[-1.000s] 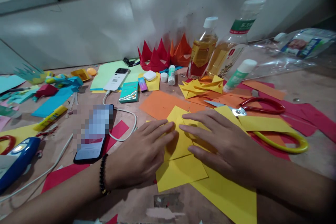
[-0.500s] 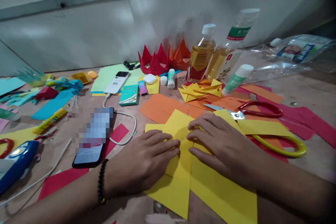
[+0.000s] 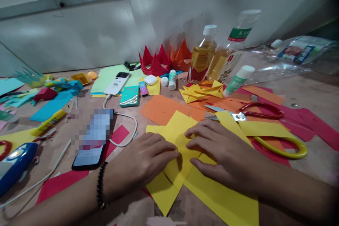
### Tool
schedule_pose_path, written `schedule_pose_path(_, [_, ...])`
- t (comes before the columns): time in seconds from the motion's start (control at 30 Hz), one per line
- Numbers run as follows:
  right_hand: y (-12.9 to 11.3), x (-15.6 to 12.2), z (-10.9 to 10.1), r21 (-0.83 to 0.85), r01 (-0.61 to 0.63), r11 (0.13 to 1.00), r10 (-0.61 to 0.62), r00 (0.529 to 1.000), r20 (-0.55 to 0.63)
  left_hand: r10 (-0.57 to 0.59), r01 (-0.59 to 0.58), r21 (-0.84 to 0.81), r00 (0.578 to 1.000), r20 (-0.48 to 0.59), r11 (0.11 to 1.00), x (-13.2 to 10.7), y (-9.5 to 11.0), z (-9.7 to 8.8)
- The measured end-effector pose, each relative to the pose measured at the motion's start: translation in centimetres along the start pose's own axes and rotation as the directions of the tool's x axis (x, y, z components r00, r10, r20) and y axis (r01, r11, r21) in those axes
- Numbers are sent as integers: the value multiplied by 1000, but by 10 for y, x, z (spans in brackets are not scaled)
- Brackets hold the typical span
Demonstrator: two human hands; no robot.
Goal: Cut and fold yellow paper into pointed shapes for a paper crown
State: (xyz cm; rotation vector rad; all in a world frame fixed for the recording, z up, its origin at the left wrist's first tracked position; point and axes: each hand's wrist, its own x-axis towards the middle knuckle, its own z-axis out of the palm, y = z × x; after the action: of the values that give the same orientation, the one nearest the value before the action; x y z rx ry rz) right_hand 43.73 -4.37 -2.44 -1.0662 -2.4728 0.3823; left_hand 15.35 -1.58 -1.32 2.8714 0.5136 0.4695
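In the head view my left hand [image 3: 144, 160], with a black bead bracelet at its wrist, lies palm down on the left part of a folded yellow paper [image 3: 181, 127]. Its fingers are stretched out, side by side. My right hand [image 3: 221, 148] is over the right part of the same paper, fingers spread and slightly bent, thumb apart. Fold lines show on the paper, and its near corner points down to the left. A flat yellow sheet [image 3: 229, 197] lies under my right hand and forearm.
Large scissors [image 3: 239, 116] with red and yellow handles lie partly under yellow strips to the right. A phone [image 3: 90, 155] on a cable is at left. Bottles [image 3: 202, 60], a glue stick [image 3: 239, 79] and paper crowns [image 3: 156, 61] stand behind.
The folded yellow paper has turned, its near end swinging left. My left fingers have drawn closer together, and my right hand has shifted slightly left.
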Motion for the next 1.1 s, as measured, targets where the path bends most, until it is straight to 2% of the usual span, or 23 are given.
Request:
schedule_pose_path(0.1, [-2, 1, 0, 76, -21, 997, 23, 999, -26, -41, 40, -24, 998, -37, 999, -1, 1, 3])
schedule_pose_path(0.2, [-7, 3, -3, 179, -40, 983, 54, 996, -77, -162, 148, -110, 977, -137, 983, -3, 1, 6])
schedule_pose_path(0.3, [-13, 6, -10, 341, -162, 926, 200, 977, -78, -273, 231, -233, 947, -169, 945, -3, 2, 2])
schedule_pose_path(0.37, [-15, 9, -15, 480, -305, 823, 357, 934, -18, -372, 309, -397, 924, -91, 864, -1, 6, -5])
schedule_pose_path(0.47, [-15, 11, -20, 633, -467, 618, 538, 838, 94, -521, 494, -637, 837, 165, 592, 3, 14, -16])
schedule_pose_path(0.5, [-14, 11, -20, 656, -501, 565, 578, 807, 119, -541, 540, -670, 807, 238, 510, 4, 16, -18])
schedule_pose_path(0.57, [-11, 11, -19, 677, -539, 502, 627, 766, 145, -557, 590, -692, 767, 319, 416, 5, 18, -20])
schedule_pose_path(0.67, [-8, 9, -16, 707, -520, 479, 625, 768, 141, -585, 614, -707, 733, 346, 351, 5, 16, -17])
schedule_pose_path(0.77, [-6, 9, -15, 696, -495, 521, 597, 794, 118, -604, 626, -707, 715, 352, 330, 4, 13, -13])
schedule_pose_path(0.87, [-6, 11, -17, 670, -508, 542, 607, 787, 107, -621, 632, -707, 703, 348, 318, 5, 12, -12])
schedule_pose_path(0.93, [-8, 12, -19, 679, -526, 512, 595, 787, 161, -638, 618, -722, 699, 324, 310, 6, 13, -12])
schedule_pose_path(1.0, [-12, 12, -20, 671, -564, 482, 543, 793, 277, -647, 606, -744, 693, 318, 283, 6, 14, -11])
schedule_pose_path(1.1, [-19, 10, -19, 645, -584, 493, 472, 802, 365, -636, 611, -752, 688, 349, 248, 6, 15, -12])
